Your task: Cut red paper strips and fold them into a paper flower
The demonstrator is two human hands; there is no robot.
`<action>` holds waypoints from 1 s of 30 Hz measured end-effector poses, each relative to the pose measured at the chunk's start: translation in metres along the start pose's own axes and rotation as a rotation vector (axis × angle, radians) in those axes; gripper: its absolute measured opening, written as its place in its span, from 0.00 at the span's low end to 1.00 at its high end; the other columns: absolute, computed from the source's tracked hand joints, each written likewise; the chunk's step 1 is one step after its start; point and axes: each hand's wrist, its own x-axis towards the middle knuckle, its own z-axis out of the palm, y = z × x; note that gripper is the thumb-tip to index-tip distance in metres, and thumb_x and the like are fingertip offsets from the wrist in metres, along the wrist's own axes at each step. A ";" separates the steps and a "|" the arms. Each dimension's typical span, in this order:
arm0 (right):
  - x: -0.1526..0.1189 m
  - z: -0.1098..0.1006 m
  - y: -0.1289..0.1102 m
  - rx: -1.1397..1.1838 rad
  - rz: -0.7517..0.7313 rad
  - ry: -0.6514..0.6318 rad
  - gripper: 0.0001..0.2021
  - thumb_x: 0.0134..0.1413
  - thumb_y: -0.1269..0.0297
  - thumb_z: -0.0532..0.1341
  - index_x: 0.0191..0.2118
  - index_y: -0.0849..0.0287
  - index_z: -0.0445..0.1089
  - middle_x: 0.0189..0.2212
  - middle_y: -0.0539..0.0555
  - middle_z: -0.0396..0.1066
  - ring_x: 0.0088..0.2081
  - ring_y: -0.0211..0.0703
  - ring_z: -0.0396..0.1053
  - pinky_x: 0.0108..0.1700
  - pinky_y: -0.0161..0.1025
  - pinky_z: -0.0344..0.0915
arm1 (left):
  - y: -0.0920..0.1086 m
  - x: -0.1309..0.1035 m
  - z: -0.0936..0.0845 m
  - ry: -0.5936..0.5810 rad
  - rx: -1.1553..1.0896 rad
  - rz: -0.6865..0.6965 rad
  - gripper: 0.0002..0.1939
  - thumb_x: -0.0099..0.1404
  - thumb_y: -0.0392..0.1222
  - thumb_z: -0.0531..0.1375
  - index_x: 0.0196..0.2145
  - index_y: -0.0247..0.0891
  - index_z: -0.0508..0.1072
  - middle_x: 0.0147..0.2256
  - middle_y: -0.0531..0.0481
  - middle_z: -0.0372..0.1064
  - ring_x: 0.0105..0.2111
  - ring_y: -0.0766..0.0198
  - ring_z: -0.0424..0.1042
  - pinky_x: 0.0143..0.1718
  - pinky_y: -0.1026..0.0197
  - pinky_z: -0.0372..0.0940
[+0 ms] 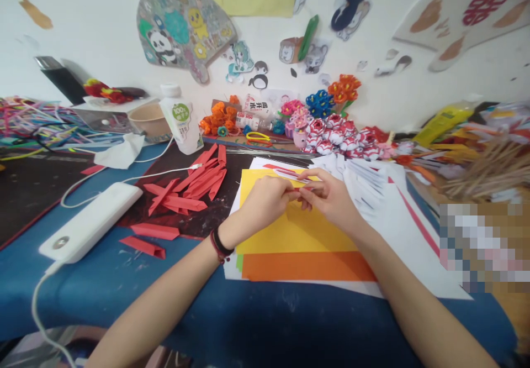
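A narrow red paper strip [301, 189] is pinched between my two hands above a yellow sheet [298, 230]. My left hand [271, 199] has its fingers closed on the strip's left end. On the other end, the thumb and fingers of my right hand [327, 191] are pressed together. More red and white paper strips [285, 172] lie just behind my hands on the yellow sheet. An orange sheet [306, 267] shows under the near edge of the yellow one. Folded red paper pieces [202, 177] are piled on the dark mat to the left.
A white power bank [93, 221] with cables lies at the left. Behind stand a white bottle [181, 119] and a paper bowl [148, 119]. Paper flowers [339, 133] line the wall. White paper strips [362, 185] and wooden sticks [488, 163] are at the right.
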 end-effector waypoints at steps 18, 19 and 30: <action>0.002 -0.008 0.000 0.045 0.033 0.114 0.19 0.54 0.53 0.67 0.47 0.57 0.67 0.22 0.48 0.72 0.21 0.38 0.70 0.24 0.35 0.66 | -0.005 -0.001 -0.009 -0.010 0.465 0.270 0.11 0.72 0.43 0.57 0.40 0.32 0.75 0.36 0.43 0.77 0.36 0.56 0.76 0.38 0.58 0.65; 0.002 -0.008 0.000 0.049 0.034 0.115 0.19 0.54 0.53 0.67 0.47 0.58 0.67 0.22 0.48 0.72 0.21 0.38 0.70 0.24 0.35 0.66 | -0.004 -0.001 -0.009 -0.013 0.538 0.300 0.11 0.73 0.41 0.55 0.38 0.32 0.74 0.34 0.43 0.76 0.35 0.56 0.75 0.37 0.58 0.64; 0.002 -0.006 -0.002 0.058 0.050 0.101 0.20 0.53 0.51 0.67 0.46 0.58 0.68 0.23 0.49 0.73 0.21 0.37 0.69 0.25 0.35 0.66 | -0.010 0.000 -0.005 -0.045 0.595 0.301 0.10 0.74 0.43 0.55 0.43 0.34 0.71 0.32 0.47 0.74 0.31 0.61 0.74 0.30 0.62 0.60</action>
